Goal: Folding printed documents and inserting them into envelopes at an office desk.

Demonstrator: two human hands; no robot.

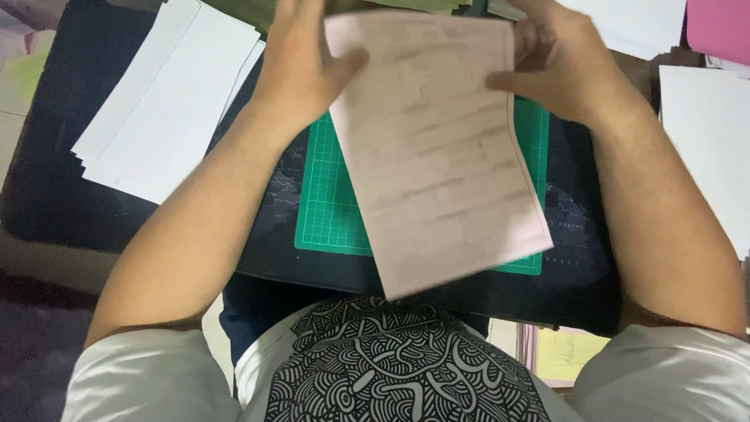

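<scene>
1. The pink sheet [437,148] hung tilted above the green mat [332,203].
2. Your left hand [301,66] and right hand [558,62] each pinched a top corner.
3. You seemed mid-lift; the next move needed a steady grip.
4. White sheets [168,101] lay to the left.

Below my hands a green cutting mat [332,211] lies on a dark desk pad [574,258], white sheets [168,109] fan out beside my left hand, and another white sheet [707,148] and a pink sheet [719,27] sit beyond my right.
</scene>
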